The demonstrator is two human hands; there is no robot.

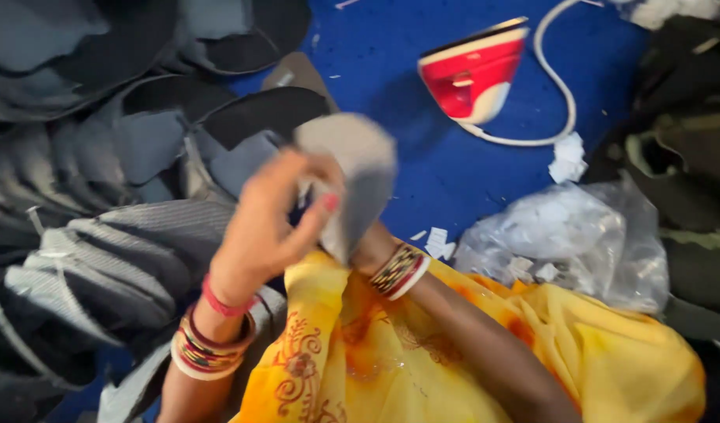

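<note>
My left hand (270, 223) grips the lower left edge of a grey fabric piece (358, 168), thumb pressed on its face. My right hand (365, 247) is mostly hidden behind that same piece and holds it from the back; only the wrist with bangles shows. The fabric is lifted above my lap, which is covered in yellow cloth (454, 352). The picture is blurred around the hands.
Stacks of grey and black cut fabric pieces (101, 157) fill the left side. A red and white iron (473, 74) with a white cord (560, 78) lies on the blue surface. A clear plastic bag (571, 235) of paper scraps sits to the right, dark cloth (689, 117) beyond.
</note>
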